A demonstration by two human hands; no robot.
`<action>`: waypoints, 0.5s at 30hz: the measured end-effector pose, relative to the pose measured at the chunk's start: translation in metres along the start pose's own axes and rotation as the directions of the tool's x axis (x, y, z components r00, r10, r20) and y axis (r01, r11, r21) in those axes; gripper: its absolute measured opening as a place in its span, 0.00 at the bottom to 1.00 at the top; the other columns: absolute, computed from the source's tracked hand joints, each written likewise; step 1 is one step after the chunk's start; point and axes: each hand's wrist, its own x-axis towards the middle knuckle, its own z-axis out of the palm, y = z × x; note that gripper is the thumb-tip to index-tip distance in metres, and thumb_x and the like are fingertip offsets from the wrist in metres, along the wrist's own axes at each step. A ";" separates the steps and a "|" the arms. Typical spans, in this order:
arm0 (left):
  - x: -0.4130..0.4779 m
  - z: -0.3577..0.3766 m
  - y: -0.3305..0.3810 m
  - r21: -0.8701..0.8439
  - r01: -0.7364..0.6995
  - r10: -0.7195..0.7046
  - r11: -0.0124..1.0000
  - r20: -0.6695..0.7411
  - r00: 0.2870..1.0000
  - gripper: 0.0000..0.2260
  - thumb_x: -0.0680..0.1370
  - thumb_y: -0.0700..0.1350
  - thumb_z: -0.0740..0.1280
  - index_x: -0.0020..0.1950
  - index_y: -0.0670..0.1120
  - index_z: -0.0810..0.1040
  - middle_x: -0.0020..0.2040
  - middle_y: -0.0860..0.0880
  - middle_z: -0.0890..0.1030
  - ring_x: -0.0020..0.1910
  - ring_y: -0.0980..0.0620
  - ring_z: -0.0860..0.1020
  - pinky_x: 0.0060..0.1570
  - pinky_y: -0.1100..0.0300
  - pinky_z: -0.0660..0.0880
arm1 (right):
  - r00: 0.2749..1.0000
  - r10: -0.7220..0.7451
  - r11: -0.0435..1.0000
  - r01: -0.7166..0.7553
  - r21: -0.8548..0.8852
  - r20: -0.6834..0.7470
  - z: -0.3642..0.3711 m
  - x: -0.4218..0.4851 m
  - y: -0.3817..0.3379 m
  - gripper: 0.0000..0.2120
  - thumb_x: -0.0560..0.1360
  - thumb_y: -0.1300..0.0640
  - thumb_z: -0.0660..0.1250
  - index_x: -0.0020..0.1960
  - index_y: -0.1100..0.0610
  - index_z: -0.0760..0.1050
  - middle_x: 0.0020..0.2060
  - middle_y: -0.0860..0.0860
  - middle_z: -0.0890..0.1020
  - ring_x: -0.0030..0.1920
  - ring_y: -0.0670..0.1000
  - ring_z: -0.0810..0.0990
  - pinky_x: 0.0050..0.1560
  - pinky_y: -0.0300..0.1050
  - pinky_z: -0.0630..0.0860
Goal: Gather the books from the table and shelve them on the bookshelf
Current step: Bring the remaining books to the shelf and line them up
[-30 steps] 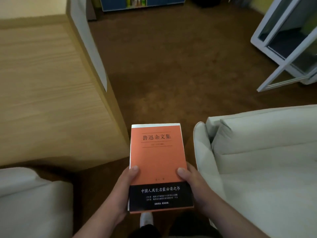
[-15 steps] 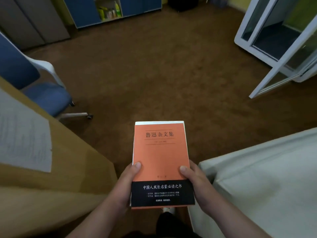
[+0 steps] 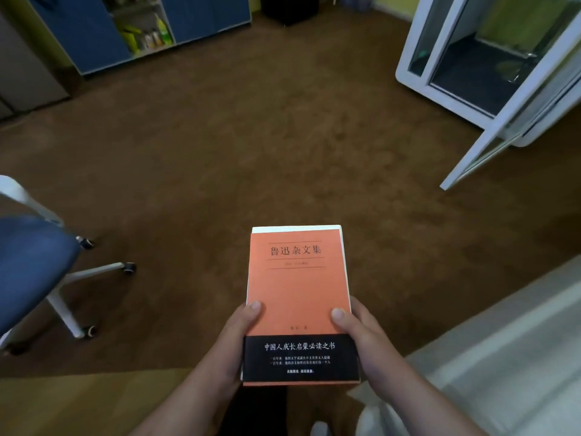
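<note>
An orange book [image 3: 298,287] with a black band across its lower cover is held flat in front of me, above the brown carpet. My left hand [image 3: 234,341] grips its lower left edge, thumb on the cover. My right hand [image 3: 361,335] grips the lower right edge the same way. A white layer of pages or a second book shows under the orange cover at its top edge. Far ahead at the top left stands a blue cabinet with an open shelf section [image 3: 138,29] holding colourful items.
A blue office chair [image 3: 34,265] on white wheeled legs stands at the left. The wooden table corner [image 3: 63,404] is at the bottom left. A pale sofa [image 3: 503,357] fills the bottom right. A white glass-doored booth [image 3: 490,73] with an open door stands at the upper right.
The view has moved forward past the table and sofa. The chair now sits closer at the left and the blue cabinet looms larger. Both hands keep the same hold on the book.
</note>
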 end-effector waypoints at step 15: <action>0.139 -0.146 0.196 -0.129 -0.041 0.031 0.991 -0.076 0.997 0.44 0.62 0.66 0.76 0.70 0.41 0.72 0.62 0.36 0.82 0.63 0.34 0.78 0.69 0.36 0.69 | 0.997 0.058 0.994 -0.052 -0.098 0.052 0.141 0.238 -0.141 0.35 0.60 0.36 0.73 0.64 0.47 0.75 0.52 0.48 0.88 0.52 0.50 0.88 0.47 0.41 0.81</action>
